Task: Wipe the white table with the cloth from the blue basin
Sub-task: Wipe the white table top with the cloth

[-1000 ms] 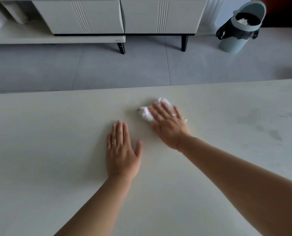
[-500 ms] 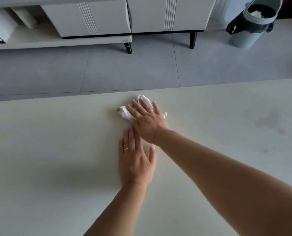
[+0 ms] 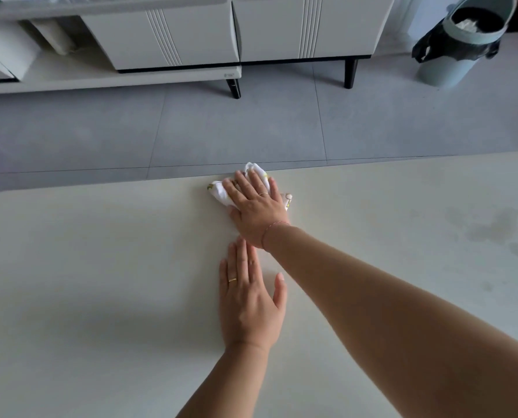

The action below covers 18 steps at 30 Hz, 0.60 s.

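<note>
Cloth: the cloth [image 3: 218, 193] is white with a small printed pattern, bunched into a wad. It lies on the table [image 3: 100, 267] close to its far edge, near the middle of that edge as seen.
Right hand: the right hand [image 3: 256, 206] lies flat on the cloth with the fingers fairly straight and spread. It presses down and does not pinch.
Left hand: the left hand [image 3: 248, 300] lies palm down on the bare table, fingers straight, just behind the right wrist. It holds nothing.
Handling: the cloth is probably light, soft and limp. It should fold or roll under a push, and whether it is damp cannot be told.
Where to hold: a flat palm over the middle of the wad, as here, likely keeps it from bunching out at the sides.
Long axis: the wad runs roughly left to right, near parallel with the far edge, its right corner a little nearer the person.
Pointing: it is too crumpled to have a clear front.
Marks: faint stains [image 3: 493, 227] sit on the table well to the right of the cloth.
Basin: not in view.
</note>
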Available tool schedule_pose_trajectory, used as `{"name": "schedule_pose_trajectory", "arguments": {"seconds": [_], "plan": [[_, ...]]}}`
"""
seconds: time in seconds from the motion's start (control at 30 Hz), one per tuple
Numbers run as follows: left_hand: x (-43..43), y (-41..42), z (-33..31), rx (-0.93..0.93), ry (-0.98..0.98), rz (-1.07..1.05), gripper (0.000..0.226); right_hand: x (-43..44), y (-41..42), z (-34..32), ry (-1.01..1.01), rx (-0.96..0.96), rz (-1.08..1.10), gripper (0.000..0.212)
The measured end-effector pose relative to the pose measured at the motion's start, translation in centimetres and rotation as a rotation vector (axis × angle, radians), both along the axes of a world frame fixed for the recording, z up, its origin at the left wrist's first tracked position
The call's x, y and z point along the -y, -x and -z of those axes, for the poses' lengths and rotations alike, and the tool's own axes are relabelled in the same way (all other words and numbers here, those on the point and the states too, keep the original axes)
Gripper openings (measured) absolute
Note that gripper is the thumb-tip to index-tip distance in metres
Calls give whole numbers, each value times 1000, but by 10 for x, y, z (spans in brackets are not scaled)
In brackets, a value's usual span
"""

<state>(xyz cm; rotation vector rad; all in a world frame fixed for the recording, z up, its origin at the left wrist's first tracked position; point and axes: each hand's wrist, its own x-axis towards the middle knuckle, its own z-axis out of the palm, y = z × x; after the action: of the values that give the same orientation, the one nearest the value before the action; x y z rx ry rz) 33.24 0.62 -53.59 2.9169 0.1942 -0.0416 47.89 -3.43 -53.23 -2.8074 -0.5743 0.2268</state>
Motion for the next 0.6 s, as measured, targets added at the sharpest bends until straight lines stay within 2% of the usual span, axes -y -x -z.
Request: {"name": "schedule_pose_trajectory", "arguments": {"seconds": [0.1,0.4,0.5,0.6], "plan": [[-1,0,0,11,-1,8,72,52,-7,3,55,48,-63,55],[0,0,1,43,-46,21,73,255,-15,-1,81,7,477,52],[1,0,2,56,-57,19,73,271,-18,-1,69,-27,675,52],[2,0,3,67,-73,18,73,241,-18,-3,47,-62,790,53]]}}
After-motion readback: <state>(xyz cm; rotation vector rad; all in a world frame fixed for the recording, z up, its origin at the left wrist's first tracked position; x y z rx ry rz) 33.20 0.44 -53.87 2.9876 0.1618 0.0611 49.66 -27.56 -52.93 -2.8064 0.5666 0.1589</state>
